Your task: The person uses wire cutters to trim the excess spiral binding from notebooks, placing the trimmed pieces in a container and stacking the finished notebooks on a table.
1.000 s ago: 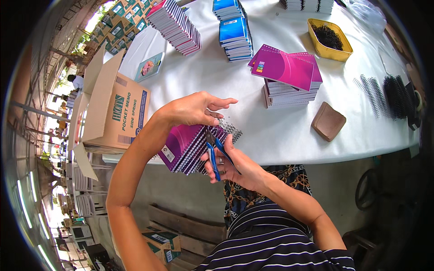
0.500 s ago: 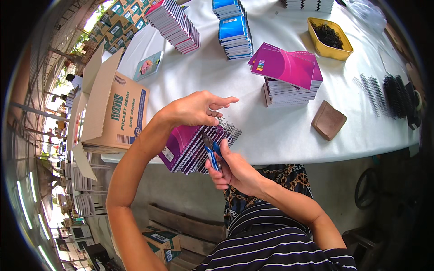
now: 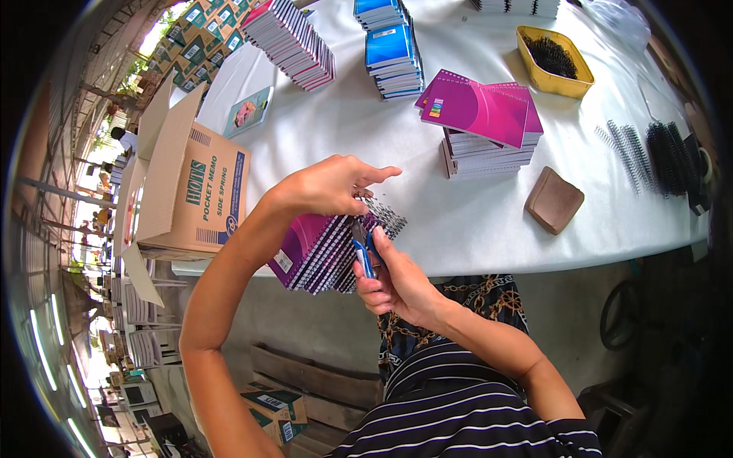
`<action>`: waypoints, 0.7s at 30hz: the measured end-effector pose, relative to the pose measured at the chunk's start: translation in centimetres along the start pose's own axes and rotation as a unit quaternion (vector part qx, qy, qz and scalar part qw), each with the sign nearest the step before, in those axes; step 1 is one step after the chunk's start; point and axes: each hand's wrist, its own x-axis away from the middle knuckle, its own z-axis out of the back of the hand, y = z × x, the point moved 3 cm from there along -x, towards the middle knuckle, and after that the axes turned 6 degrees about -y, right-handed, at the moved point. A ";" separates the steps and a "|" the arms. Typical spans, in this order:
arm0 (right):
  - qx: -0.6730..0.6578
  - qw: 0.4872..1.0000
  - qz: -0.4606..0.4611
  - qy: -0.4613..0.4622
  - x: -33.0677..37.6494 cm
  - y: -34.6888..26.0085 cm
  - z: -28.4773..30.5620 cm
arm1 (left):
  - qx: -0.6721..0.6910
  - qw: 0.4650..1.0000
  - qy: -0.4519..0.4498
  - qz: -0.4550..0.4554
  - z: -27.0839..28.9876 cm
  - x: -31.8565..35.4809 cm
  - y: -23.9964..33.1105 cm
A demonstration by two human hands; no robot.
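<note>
A fanned stack of purple notebooks (image 3: 303, 238) with spiral bindings leans at the near edge of the table. Over its top bends my left hand (image 3: 328, 187), index finger stretched out, thumb and other fingers pinched together at the coil ends. What they pinch is too small to make out. My right hand (image 3: 397, 282) is wrapped round blue-handled pliers (image 3: 362, 256). The jaws point up at the spiral coils, just beneath the left thumb. Loose coil ends (image 3: 391, 217) stick out on the stack's right side.
An open cardboard box (image 3: 202, 191) stands at left. Beyond are piles of pink (image 3: 294, 46) and blue notebooks (image 3: 393, 57), and purple covers (image 3: 477, 111) on a pile. A yellow tub (image 3: 586, 82) of black coils, a brown block (image 3: 554, 200) and more black coils (image 3: 670, 164) lie right.
The pliers have risen a little toward my left fingertips, and their handles are closer together. My left hand stays nearly in place over the notebooks.
</note>
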 end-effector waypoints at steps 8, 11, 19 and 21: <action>0.052 0.998 0.040 0.010 0.9 -0.4 0.5 | 0.024 0.999 -0.022 0.024 0.1 -0.6 -0.3; 0.055 0.997 0.039 0.046 0.7 -0.6 -0.2 | 0.023 0.999 -0.021 0.015 0.1 -0.6 -0.8; 0.018 1.000 -0.002 0.005 0.7 -0.1 1.1 | -0.142 0.986 -0.061 0.067 -0.1 -1.0 1.9; 0.048 0.998 0.010 0.034 1.0 0.1 0.6 | -0.147 0.986 -0.063 0.040 -0.1 -1.4 1.2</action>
